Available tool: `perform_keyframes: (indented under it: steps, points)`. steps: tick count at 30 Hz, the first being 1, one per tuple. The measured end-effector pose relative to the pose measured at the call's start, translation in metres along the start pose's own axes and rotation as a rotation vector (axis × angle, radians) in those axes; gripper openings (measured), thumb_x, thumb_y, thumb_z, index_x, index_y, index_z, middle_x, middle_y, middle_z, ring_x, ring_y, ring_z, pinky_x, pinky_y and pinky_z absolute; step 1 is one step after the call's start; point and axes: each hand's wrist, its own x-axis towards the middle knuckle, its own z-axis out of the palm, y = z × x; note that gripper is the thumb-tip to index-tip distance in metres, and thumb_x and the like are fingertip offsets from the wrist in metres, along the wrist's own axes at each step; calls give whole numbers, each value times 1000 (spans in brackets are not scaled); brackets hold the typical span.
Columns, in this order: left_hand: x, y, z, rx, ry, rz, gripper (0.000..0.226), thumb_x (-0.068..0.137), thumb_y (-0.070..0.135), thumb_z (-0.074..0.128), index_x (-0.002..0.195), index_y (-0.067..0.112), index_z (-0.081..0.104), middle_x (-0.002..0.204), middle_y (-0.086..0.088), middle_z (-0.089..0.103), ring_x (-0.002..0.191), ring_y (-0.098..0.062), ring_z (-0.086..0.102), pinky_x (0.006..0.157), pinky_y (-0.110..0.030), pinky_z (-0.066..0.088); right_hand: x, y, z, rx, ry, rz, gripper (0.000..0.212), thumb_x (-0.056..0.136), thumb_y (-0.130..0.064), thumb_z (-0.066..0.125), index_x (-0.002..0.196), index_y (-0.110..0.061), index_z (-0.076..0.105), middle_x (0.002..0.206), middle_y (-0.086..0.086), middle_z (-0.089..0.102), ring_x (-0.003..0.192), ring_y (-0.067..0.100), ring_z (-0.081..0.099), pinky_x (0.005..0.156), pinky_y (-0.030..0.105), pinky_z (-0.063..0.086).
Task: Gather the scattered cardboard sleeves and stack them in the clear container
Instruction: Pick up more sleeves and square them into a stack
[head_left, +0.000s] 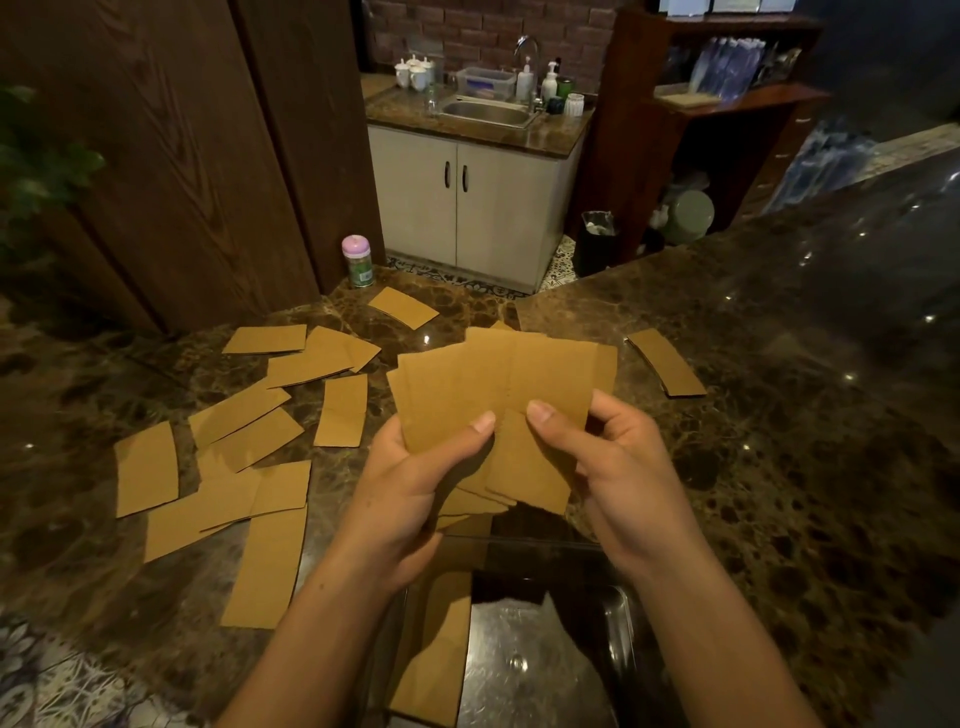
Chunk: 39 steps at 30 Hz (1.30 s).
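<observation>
Pinching sleeves (498, 395) between hands (410, 483) (628, 478) above container (621, 618)

Gripping cardboard sleeves (498, 379) with left hand (410, 483) and right hand (618, 467), thumbs nearly meeting in front, forearms angled inward.

Dim, warm indoor light. Small white glints dot the polished counter (779, 493), thickest toward its right edge (one or two near the left edge too). The clear container (524, 644) at the near edge carries a pale sheen. Straight lines bow near the frame's borders. The plant (36, 171) and the far right are smeared, while the held cardboard sleeves (498, 395) are sharp.
</observation>
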Motion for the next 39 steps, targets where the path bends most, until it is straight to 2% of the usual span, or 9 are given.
perform_keyframes:
  steps: [6, 16, 18, 22, 26, 29, 34, 37, 39]
  points:
    - [1, -3, 0, 124, 67, 101, 39, 78, 0, 75, 109, 18, 61, 91, -1, 79, 86, -21, 77, 66, -28, 61, 2, 0, -1, -60, 63, 6, 29, 96, -16, 69, 124, -23, 71, 112, -3, 80, 104, 17, 77, 86, 41, 65]
    - [-3, -4, -10, 87, 5, -45, 47, 75, 6, 76, 117, 16, 57, 97, -8, 78, 91, -26, 76, 69, -34, 62, 14, -12, -11, -54, -78, 68, 30, 94, -12, 71, 124, -17, 71, 108, 2, 82, 101, 21, 78, 79, 33, 63]
    - [-3, -4, -10, 90, -2, -90, 42, 80, 11, 76, 118, 16, 58, 99, -10, 78, 91, -28, 76, 70, -38, 63, 17, -15, -10, -103, -59, -38, 33, 95, -13, 70, 127, -16, 70, 111, 0, 81, 105, 20, 77, 81, 31, 62]
    - [-3, 0, -10, 57, -17, -183, 53, 79, 42, 72, 121, 11, 62, 92, -19, 76, 71, -29, 72, 66, -39, 62, 12, -19, -11, -374, -111, -542, 32, 88, -13, 72, 120, -12, 72, 107, -12, 78, 100, 8, 74, 81, 19, 58]
    - [-2, 5, -14, -82, -72, -240, 64, 77, 54, 62, 123, 10, 67, 97, -20, 73, 73, -26, 69, 69, -36, 61, 11, -17, -19, -434, -296, -706, 30, 82, 4, 78, 112, -4, 75, 111, 1, 80, 107, 17, 75, 92, 30, 59]
    - [-2, 6, -18, -150, -79, -280, 56, 80, 41, 70, 124, 6, 67, 111, -24, 69, 91, -33, 68, 85, -42, 58, 8, -16, -25, -646, -407, -725, 31, 82, 4, 72, 110, -6, 79, 117, 5, 79, 118, 21, 69, 100, 37, 55]
    - [-4, 9, -21, -94, 3, -216, 58, 74, 18, 82, 126, 7, 58, 103, -18, 76, 94, -34, 74, 73, -42, 63, 1, -18, -31, -1016, -474, -725, 54, 79, 5, 82, 120, -29, 76, 130, -17, 71, 127, 12, 59, 97, 39, 58]
    - [-5, 7, -19, -14, 57, -104, 56, 71, 4, 76, 123, 11, 57, 103, -16, 76, 93, -33, 75, 68, -41, 63, -5, -22, -31, -995, -513, -649, 62, 76, 10, 82, 121, -32, 76, 134, -21, 69, 124, 8, 62, 94, 37, 60]
    - [-5, 5, -17, -37, 93, -64, 55, 73, 4, 75, 124, 13, 57, 109, -17, 74, 96, -33, 74, 66, -39, 62, -10, -26, -32, -862, -492, -548, 53, 80, 11, 77, 114, -29, 80, 132, -22, 70, 124, 2, 64, 99, 29, 57]
